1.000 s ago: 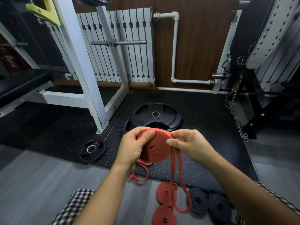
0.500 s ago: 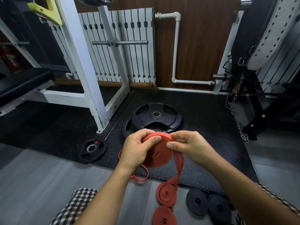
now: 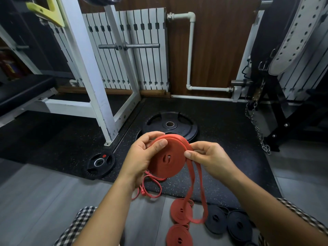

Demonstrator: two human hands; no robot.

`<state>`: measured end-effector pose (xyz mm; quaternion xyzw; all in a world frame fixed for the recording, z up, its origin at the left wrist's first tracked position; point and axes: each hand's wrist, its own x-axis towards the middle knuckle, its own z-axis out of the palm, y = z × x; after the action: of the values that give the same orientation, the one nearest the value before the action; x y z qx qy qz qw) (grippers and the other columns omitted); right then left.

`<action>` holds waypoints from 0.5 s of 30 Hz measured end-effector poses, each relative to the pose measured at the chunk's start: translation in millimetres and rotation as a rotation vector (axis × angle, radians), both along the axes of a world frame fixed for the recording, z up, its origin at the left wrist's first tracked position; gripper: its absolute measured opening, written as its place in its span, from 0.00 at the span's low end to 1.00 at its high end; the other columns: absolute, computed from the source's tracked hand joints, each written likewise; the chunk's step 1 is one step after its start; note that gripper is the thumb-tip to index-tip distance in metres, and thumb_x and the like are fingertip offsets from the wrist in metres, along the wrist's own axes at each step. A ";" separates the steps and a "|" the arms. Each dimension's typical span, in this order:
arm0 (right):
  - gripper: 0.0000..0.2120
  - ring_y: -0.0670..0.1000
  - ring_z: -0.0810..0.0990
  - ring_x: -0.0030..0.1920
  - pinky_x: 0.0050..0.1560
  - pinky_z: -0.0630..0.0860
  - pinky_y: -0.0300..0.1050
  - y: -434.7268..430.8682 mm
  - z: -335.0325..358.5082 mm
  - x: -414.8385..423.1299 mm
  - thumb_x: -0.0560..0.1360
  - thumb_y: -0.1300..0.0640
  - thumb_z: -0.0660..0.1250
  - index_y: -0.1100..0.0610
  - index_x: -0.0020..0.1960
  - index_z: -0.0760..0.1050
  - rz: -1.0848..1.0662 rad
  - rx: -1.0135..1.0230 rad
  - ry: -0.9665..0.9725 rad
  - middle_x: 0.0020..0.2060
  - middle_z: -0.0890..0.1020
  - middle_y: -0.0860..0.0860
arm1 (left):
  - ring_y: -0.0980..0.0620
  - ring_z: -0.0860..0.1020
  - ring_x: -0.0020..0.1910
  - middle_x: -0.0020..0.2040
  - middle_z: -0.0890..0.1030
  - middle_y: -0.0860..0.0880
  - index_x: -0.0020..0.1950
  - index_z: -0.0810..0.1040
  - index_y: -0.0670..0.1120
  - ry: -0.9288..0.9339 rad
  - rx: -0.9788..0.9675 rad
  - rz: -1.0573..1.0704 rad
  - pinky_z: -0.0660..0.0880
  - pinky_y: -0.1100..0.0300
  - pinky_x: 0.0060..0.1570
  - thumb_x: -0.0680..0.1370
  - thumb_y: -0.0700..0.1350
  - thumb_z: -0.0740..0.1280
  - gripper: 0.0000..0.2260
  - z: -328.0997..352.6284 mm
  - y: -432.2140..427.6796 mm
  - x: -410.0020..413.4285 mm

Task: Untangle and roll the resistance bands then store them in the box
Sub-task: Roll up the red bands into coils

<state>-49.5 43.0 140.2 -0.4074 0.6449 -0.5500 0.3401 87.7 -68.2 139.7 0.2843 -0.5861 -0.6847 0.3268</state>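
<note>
Rolling step: the left hand (image 3: 140, 157) grips the red roll (image 3: 165, 167) at centre frame, thumb on its face, and the right hand (image 3: 211, 157) pinches the band at the roll's 3 o'clock edge. A loose loop (image 3: 196, 221) hangs toward 6 o'clock, so the next move looks like winding that tail on snugly.

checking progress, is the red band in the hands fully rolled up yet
No, a long loose loop of the red band hangs below the roll that the left hand and right hand hold.
</note>
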 end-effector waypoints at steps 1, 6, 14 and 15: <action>0.04 0.43 0.82 0.38 0.40 0.77 0.32 -0.1 -1.3 0.0 0.72 0.65 0.69 0.60 0.46 0.80 0.010 0.007 0.022 0.37 0.84 0.50 | 0.57 0.80 0.40 0.40 0.83 0.52 0.48 0.80 0.46 -0.027 -0.051 -0.025 0.77 0.65 0.42 0.66 0.47 0.70 0.12 0.4 -0.1 1.0; 0.07 0.44 0.83 0.41 0.44 0.78 0.33 0.9 -1.8 3.1 0.72 0.64 0.69 0.61 0.50 0.79 0.070 0.059 0.024 0.42 0.84 0.52 | 0.58 0.79 0.37 0.36 0.83 0.53 0.42 0.82 0.47 -0.082 -0.155 0.052 0.76 0.67 0.39 0.70 0.44 0.70 0.03 -4.7 2.9 0.6; 0.09 0.40 0.74 0.31 0.36 0.71 0.32 4.6 6.7 -16.5 0.77 0.58 0.62 0.58 0.42 0.80 0.023 0.071 -0.064 0.29 0.78 0.46 | 0.57 0.79 0.38 0.36 0.82 0.53 0.43 0.82 0.45 -0.106 -0.239 0.034 0.76 0.66 0.42 0.70 0.43 0.70 0.04 -1.1 -2.3 6.9; 0.10 0.41 0.75 0.31 0.37 0.72 0.32 5.6 7.1 -16.6 0.77 0.58 0.61 0.59 0.41 0.79 0.048 0.085 -0.119 0.29 0.78 0.46 | 0.58 0.79 0.38 0.36 0.82 0.53 0.43 0.82 0.45 -0.098 -0.241 0.024 0.76 0.67 0.41 0.69 0.44 0.70 0.05 0.8 -1.5 7.2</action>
<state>-66.1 48.6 147.3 -0.3745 0.6363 -0.5372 0.4077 94.9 -69.7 140.5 0.2827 -0.6761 -0.5906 0.3377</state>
